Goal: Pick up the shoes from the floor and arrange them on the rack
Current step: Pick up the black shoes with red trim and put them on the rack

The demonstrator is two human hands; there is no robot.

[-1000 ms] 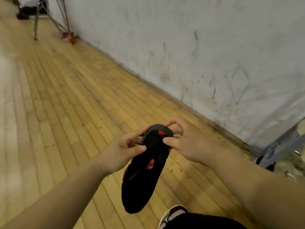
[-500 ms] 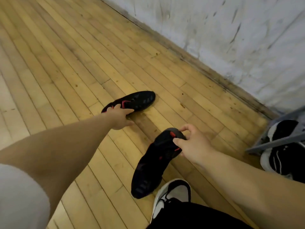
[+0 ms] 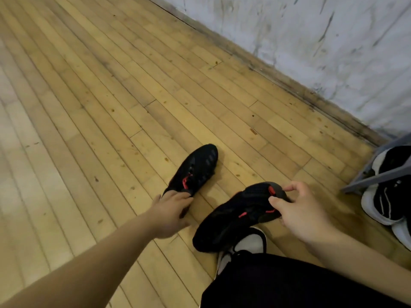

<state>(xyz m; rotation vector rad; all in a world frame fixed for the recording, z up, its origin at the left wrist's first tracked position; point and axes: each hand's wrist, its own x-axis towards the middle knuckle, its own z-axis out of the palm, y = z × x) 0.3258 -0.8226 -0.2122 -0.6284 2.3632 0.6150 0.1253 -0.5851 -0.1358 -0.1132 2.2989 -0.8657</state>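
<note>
Two black shoes with red accents are in view. One black shoe (image 3: 195,168) lies on the wooden floor, toe pointing away. My left hand (image 3: 170,211) grips its heel end, fingers curled into the opening. My right hand (image 3: 298,210) pinches the heel of the second black shoe (image 3: 233,216), which hangs toe-down above the floor near my own foot. The grey rack (image 3: 378,174) stands at the right edge by the wall, with black-and-white sneakers (image 3: 382,201) on it.
A scuffed white wall (image 3: 311,41) runs along the back right above a dark baseboard. My white-and-black worn shoe (image 3: 249,243) and dark trouser leg (image 3: 289,285) fill the bottom centre. Wooden planks stretch out to the left.
My left hand let go of the held shoe, reached to the floor shoe and closed on its heel; that shoe has turned toe-away. The view has tilted down and right, showing more rack.
</note>
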